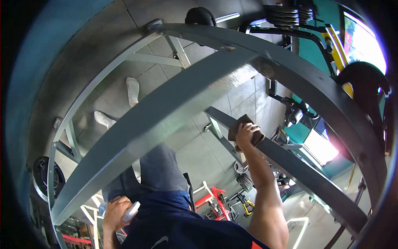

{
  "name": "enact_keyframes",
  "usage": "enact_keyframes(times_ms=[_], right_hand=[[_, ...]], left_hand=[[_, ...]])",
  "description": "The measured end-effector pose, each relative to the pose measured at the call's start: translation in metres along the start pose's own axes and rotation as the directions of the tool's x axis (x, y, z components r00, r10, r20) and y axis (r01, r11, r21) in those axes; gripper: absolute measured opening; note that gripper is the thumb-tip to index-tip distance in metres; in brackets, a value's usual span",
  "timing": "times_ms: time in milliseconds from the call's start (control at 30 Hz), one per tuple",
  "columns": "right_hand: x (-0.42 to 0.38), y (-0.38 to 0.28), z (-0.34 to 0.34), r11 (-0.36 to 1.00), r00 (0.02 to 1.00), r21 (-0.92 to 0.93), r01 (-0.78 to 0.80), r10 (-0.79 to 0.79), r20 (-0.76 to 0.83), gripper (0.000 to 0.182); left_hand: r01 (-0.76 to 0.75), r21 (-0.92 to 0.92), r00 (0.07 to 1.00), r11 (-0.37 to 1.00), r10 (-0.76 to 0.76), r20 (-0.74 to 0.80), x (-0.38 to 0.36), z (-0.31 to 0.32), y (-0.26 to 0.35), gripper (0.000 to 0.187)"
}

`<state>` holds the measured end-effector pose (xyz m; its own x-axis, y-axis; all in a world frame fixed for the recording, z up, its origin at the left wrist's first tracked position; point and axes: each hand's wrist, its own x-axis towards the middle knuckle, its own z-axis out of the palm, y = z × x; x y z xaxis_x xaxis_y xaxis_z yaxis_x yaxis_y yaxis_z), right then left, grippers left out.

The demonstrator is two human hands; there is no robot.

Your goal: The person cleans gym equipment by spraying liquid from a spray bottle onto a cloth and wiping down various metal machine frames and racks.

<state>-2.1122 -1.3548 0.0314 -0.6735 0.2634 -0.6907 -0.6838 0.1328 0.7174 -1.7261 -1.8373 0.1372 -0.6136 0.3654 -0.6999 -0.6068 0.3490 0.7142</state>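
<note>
My right hand (246, 133) is stretched out to the right, its fingers closed over a folded brown cloth (235, 135). The cloth rests against a dark grey metal beam (290, 161) of a large frame. Low on the left, close to my body, my left hand (117, 211) is wrapped round a white plastic object (131, 211); most of it is hidden by the hand, so its kind cannot be made out. A broad grey crossbeam (166, 112) runs diagonally in front of me, with a shiny, streaked patch near its upper end.
A curved grey beam (306, 70) arches over the right side. Thin grey posts (97, 85) stand on the left, above the tiled floor (182, 139). Weight plates (286, 15), a black plate (49, 178) and red gym equipment (215, 203) surround the frame.
</note>
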Motion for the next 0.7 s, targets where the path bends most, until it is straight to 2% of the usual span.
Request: enact_keyframes(times_ms=[100, 133, 233, 267, 367, 400, 433, 467, 500, 533, 567, 600, 633, 667, 700], right_hand=[[0.038, -0.036, 0.013, 0.986, 0.986, 0.01, 0.164, -0.165, 0.032, 0.054], [0.043, -0.04, 0.02, 0.987, 0.987, 0.035, 0.157, -0.158, 0.032, 0.057], [0.013, -0.021, 0.049, 0.989, 0.979, -0.066, 0.129, -0.138, -0.151, 0.061], [-0.008, -0.001, 0.048, 0.991, 0.967, 0.04, 0.124, -0.112, -0.229, 0.062], [-0.084, 0.074, 0.022, 0.981, 0.926, 0.155, 0.118, -0.053, -0.374, 0.059], [-0.107, 0.098, 0.014, 0.941, 0.861, 0.306, 0.146, 0.032, -0.508, 0.048], [-0.132, 0.124, -0.004, 0.945, 0.868, 0.298, 0.133, 0.034, -0.495, 0.041], [-0.163, 0.15, -0.052, 0.951, 0.873, 0.285, 0.121, 0.034, -0.486, 0.036], [-0.192, 0.172, -0.105, 0.897, 0.996, 0.438, -0.058, 0.083, -0.039, 0.027], [-0.219, 0.193, -0.131, 0.903, 0.989, 0.408, -0.133, 0.149, -0.007, 0.024], [-0.256, 0.21, -0.168, 0.848, 0.972, 0.486, -0.212, 0.232, 0.019, 0.02], [-0.281, 0.228, -0.182, 0.876, 0.974, 0.437, -0.203, 0.227, -0.003, 0.021], [-0.312, 0.239, -0.205, 0.852, 0.96, 0.504, -0.141, 0.243, -0.142, 0.025], [-0.346, 0.242, -0.241, 0.861, 0.931, 0.508, 0.001, 0.185, -0.315, 0.028], [-0.374, 0.241, -0.266, 0.82, 0.831, 0.571, 0.045, 0.287, -0.476, 0.034]], left_hand=[[0.004, -0.096, 0.999, 0.995, -0.008, -0.038, 0.005, -0.001, 0.002, 0.021], [0.017, -0.128, 0.999, 0.992, -0.023, -0.04, 0.007, -0.002, 0.001, 0.02], [0.003, -0.066, 0.999, 0.998, -0.006, -0.046, 0.013, -0.013, 0.015, 0.021], [-0.004, -0.071, 0.998, 0.997, -0.001, -0.07, 0.014, -0.011, 0.015, 0.022], [0.015, -0.058, 0.999, 0.998, -0.017, -0.046, 0.01, -0.009, 0.013, 0.025], [-0.02, -0.067, 0.997, 0.998, 0.015, -0.071, 0.008, -0.011, 0.015, 0.023], [-0.052, -0.077, 0.993, 0.996, 0.043, -0.108, 0.007, -0.013, 0.017, 0.022], [-0.083, -0.089, 0.986, 0.992, 0.07, -0.149, 0.005, -0.013, 0.018, 0.02], [-0.119, -0.093, 0.978, 0.989, 0.101, -0.185, 0.001, -0.014, 0.017, 0.02], [-0.154, -0.091, 0.966, 0.984, 0.13, -0.224, -0.002, -0.014, 0.014, 0.02], [-0.184, -0.088, 0.952, 0.979, 0.156, -0.263, -0.005, -0.014, 0.01, 0.02], [-0.218, -0.074, 0.935, 0.973, 0.187, -0.3, -0.008, -0.013, 0.006, 0.02], [-0.235, -0.072, 0.927, 0.969, 0.202, -0.316, -0.013, -0.013, 0.002, 0.02], [-0.251, -0.073, 0.919, 0.965, 0.214, -0.331, -0.019, -0.014, -0.002, 0.02], [-0.268, -0.072, 0.911, 0.961, 0.228, -0.344, -0.024, -0.014, -0.008, 0.02]])
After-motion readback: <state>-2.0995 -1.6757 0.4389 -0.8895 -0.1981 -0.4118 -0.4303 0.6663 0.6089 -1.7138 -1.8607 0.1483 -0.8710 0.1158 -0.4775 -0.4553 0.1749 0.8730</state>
